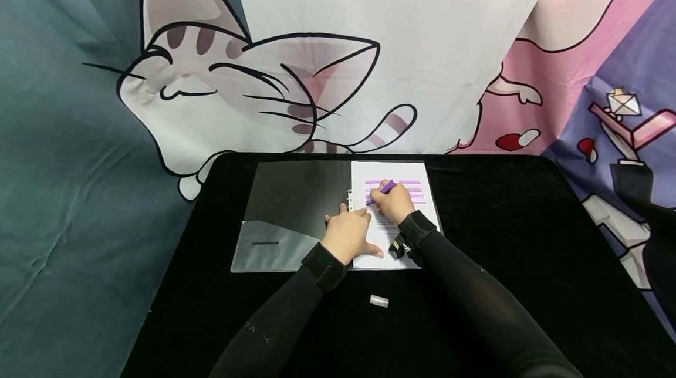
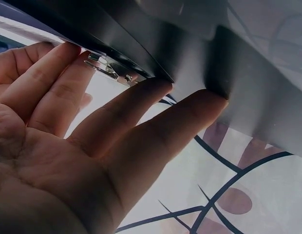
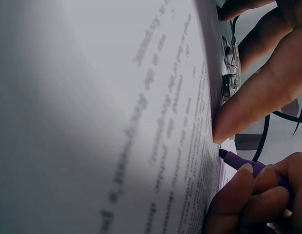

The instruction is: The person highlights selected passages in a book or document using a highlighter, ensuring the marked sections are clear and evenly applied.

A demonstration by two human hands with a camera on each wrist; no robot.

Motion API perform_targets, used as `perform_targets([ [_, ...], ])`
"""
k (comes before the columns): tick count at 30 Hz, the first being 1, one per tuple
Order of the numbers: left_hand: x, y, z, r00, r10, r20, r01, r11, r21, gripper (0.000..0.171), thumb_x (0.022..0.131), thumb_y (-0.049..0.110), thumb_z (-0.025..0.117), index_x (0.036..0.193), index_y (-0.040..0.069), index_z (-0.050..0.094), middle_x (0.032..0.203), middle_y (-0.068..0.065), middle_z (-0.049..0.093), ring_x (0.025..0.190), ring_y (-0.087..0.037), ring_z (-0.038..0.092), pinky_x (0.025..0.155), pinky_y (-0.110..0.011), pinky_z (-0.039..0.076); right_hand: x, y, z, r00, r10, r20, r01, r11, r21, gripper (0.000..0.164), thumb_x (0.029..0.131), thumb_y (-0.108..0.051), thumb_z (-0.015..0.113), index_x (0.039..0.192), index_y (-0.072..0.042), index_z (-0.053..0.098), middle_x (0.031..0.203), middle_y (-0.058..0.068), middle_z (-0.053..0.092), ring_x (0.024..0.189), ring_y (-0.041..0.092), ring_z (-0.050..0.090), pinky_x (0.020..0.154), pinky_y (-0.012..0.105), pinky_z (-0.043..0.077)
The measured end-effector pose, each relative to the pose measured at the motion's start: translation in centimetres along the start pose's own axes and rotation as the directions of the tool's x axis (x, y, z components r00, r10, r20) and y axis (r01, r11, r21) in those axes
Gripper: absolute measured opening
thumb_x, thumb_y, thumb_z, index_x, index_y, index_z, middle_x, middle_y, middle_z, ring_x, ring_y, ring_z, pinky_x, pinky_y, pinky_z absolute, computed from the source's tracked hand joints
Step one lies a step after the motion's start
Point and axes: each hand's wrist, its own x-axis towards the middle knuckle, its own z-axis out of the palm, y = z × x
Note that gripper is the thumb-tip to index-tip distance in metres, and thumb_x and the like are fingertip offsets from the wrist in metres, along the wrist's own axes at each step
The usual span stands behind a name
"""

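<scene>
My right hand [image 1: 395, 203] pinches a purple highlighter [image 1: 388, 186] over a printed sheet [image 1: 388, 170] on the right side of an open folder [image 1: 301, 190]. Purple lines run across the upper text. In the right wrist view the highlighter's dark tip [image 3: 223, 153] is right at the page, close to a left fingertip. My left hand [image 1: 348, 234] rests with fingers spread across the folder's spine and the sheet's left edge. Beside those fingers is the folder's metal clip [image 2: 112, 70], seen in the left wrist view.
A small whitish cylinder [image 1: 379, 301] lies on the black-covered table [image 1: 491, 208] in front of the folder. The folder's left cover has a translucent pocket [image 1: 274, 252]. Behind the table hangs a cartoon cat curtain [image 1: 433, 61].
</scene>
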Motion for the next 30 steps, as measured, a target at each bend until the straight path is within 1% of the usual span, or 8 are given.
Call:
perform_targets([
  [7, 0.0, 0.0, 0.2, 1.000, 0.008, -0.019, -0.008, 1.000, -0.016, 0.102, 0.071, 0.085, 0.092, 0.148, 0.020, 0.078, 0.159, 0.004, 0.073, 0.145, -0.055, 0.067, 0.091, -0.078, 0.066, 1.1, 1.4, 0.1, 1.000, 0.004, 0.021, -0.004, 1.000, 0.002, 0.025, 0.098, -0.030, 0.076, 0.078, -0.020, 0.065, 0.065, -0.002, 0.070, 0.059, 0.018, 0.073, 0.054, 0.030, 0.053],
  [13, 0.7, -0.4, 1.7, 0.998, 0.016, -0.057, -0.017, 1.000, -0.018, 0.103, 0.066, 0.088, 0.093, 0.144, 0.022, 0.080, 0.155, 0.005, 0.075, 0.141, -0.056, 0.070, 0.084, -0.078, 0.066, 1.2, 1.4, -0.1, 1.000, 0.004, 0.019, -0.003, 1.000, -0.013, 0.026, 0.099, -0.032, 0.075, 0.078, -0.020, 0.065, 0.066, 0.000, 0.071, 0.060, 0.020, 0.075, 0.055, 0.031, 0.053],
  [19, 0.3, -0.2, 0.4, 1.000, 0.002, -0.004, -0.002, 1.000, -0.022, 0.102, 0.070, 0.084, 0.094, 0.148, 0.020, 0.078, 0.159, 0.004, 0.073, 0.145, -0.055, 0.067, 0.090, -0.077, 0.066, 0.9, 1.1, -0.3, 1.000, 0.010, 0.017, -0.010, 1.000, -0.019, 0.024, 0.098, -0.031, 0.075, 0.079, -0.019, 0.065, 0.066, 0.001, 0.070, 0.060, 0.020, 0.075, 0.055, 0.031, 0.055],
  [20, 0.4, -0.2, 0.7, 1.000, 0.004, -0.013, -0.004, 1.000, -0.018, 0.102, 0.070, 0.085, 0.093, 0.148, 0.021, 0.078, 0.159, 0.005, 0.073, 0.145, -0.055, 0.067, 0.091, -0.077, 0.066, 0.8, 1.1, -0.4, 1.000, 0.011, 0.018, -0.010, 1.000, -0.019, 0.024, 0.098, -0.031, 0.075, 0.079, -0.019, 0.065, 0.066, 0.001, 0.070, 0.060, 0.019, 0.075, 0.055, 0.030, 0.055],
  [21, 0.7, -0.6, 1.7, 0.999, 0.008, -0.031, -0.008, 1.000, -0.012, 0.105, 0.069, 0.088, 0.091, 0.149, 0.021, 0.077, 0.161, 0.006, 0.072, 0.146, -0.055, 0.066, 0.092, -0.077, 0.066, 0.8, 1.1, -0.4, 1.000, 0.008, 0.018, -0.008, 1.000, -0.022, 0.024, 0.098, -0.031, 0.074, 0.079, -0.019, 0.065, 0.066, 0.001, 0.070, 0.060, 0.019, 0.075, 0.055, 0.030, 0.055],
  [26, 0.8, -0.7, 2.3, 0.998, 0.012, -0.054, -0.013, 1.000, -0.005, 0.105, 0.068, 0.089, 0.091, 0.148, 0.023, 0.078, 0.160, 0.006, 0.072, 0.145, -0.055, 0.067, 0.089, -0.078, 0.066, 0.6, 1.1, -0.6, 1.000, 0.001, 0.014, -0.001, 1.000, -0.021, 0.024, 0.098, -0.030, 0.073, 0.079, -0.020, 0.065, 0.065, 0.000, 0.069, 0.059, 0.019, 0.073, 0.054, 0.031, 0.053],
  [28, 0.7, -0.4, 1.5, 1.000, 0.003, -0.022, -0.003, 1.000, -0.013, 0.103, 0.069, 0.085, 0.094, 0.148, 0.022, 0.078, 0.160, 0.005, 0.072, 0.145, -0.055, 0.067, 0.090, -0.077, 0.066, 0.7, 1.1, -0.6, 1.000, 0.001, 0.012, 0.000, 1.000, -0.022, 0.024, 0.098, -0.030, 0.073, 0.078, -0.020, 0.064, 0.064, 0.000, 0.069, 0.058, 0.019, 0.073, 0.054, 0.031, 0.052],
  [30, 1.2, -0.6, 2.7, 0.999, 0.001, -0.039, -0.002, 1.000, -0.017, 0.106, 0.067, 0.088, 0.092, 0.148, 0.023, 0.078, 0.161, 0.005, 0.072, 0.145, -0.056, 0.066, 0.089, -0.080, 0.065, 0.7, 1.2, -0.7, 1.000, 0.001, 0.011, -0.001, 1.000, -0.022, 0.024, 0.098, -0.030, 0.073, 0.078, -0.020, 0.064, 0.064, 0.000, 0.068, 0.058, 0.020, 0.072, 0.054, 0.031, 0.051],
])
